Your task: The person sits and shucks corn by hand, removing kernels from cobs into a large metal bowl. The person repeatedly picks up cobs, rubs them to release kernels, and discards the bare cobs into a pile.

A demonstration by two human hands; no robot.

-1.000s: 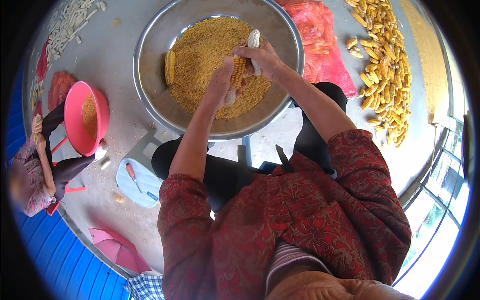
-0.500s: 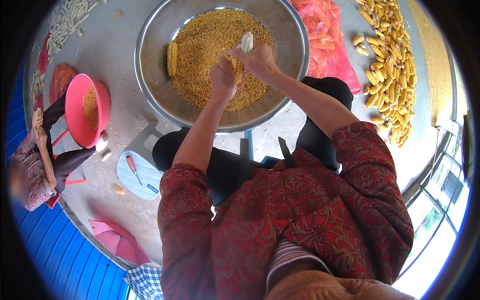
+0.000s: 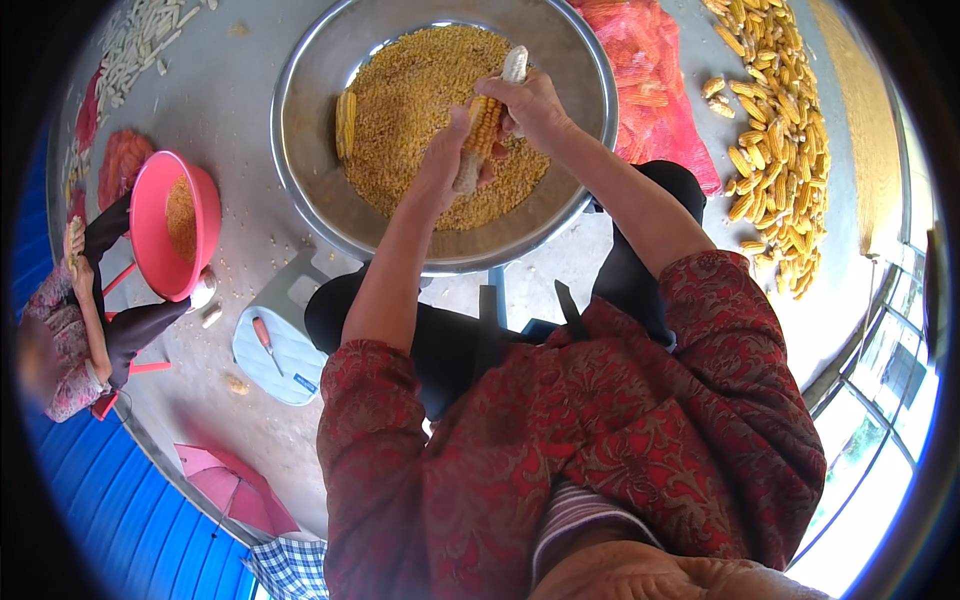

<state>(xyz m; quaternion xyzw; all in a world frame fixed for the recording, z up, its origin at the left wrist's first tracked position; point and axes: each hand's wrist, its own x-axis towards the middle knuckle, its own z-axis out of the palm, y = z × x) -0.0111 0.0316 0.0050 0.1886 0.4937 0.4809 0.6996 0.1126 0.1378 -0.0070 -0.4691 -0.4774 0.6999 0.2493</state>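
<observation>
Over a wide steel basin (image 3: 300, 190) of loose yellow kernels (image 3: 420, 110), I hold a partly stripped corn cob (image 3: 484, 128) slantwise. Yellow kernels cover its middle, and bare white shows at its upper and lower ends. My left hand (image 3: 446, 158) grips the lower part, thumb along its side. My right hand (image 3: 534, 108) is closed around the upper part; the white tip sticks out above it. Some fingers of both hands are hidden behind the cob. A whole yellow ear of corn (image 3: 346, 125) leans against the basin's left inner wall.
A red mesh sack (image 3: 650, 90) of corn stands right of the basin, beside a long heap of ears (image 3: 775, 150). On the left are a stool with a blue cushion (image 3: 265, 350) and a screwdriver (image 3: 267, 340), a pink tub (image 3: 145, 230) and a seated person (image 3: 75, 330). White cobs (image 3: 130, 55) lie far left.
The cob has turned more upright and shows more of its kernels and its bare lower end. My right hand has shifted slightly right and upward; my left hand's fingers have loosened somewhat.
</observation>
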